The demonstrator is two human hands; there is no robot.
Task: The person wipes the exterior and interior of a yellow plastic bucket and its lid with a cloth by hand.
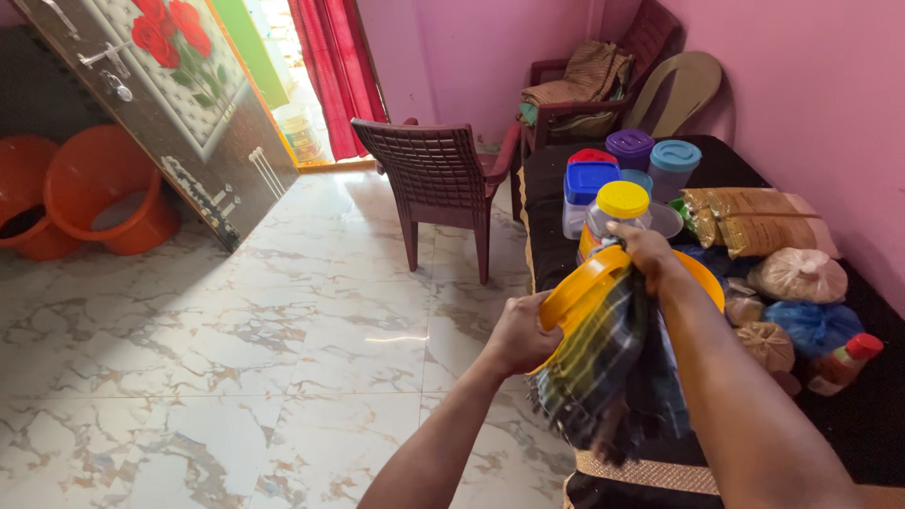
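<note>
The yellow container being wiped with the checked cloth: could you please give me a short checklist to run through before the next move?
1. Left hand grips the yellow container at its rim: ok.
2. Right hand holds the checked cloth against the container: ok.
3. Cloth hangs free of the packets on the dark table: ok.
4. Yellow-lidded jar stands upright just behind the right hand, close: ok, but watch it.
5. Inside of the container clean: cannot tell, it faces away.
6. Small red-capped bottle lies near the table edge, apart from the hands: ok.
</note>
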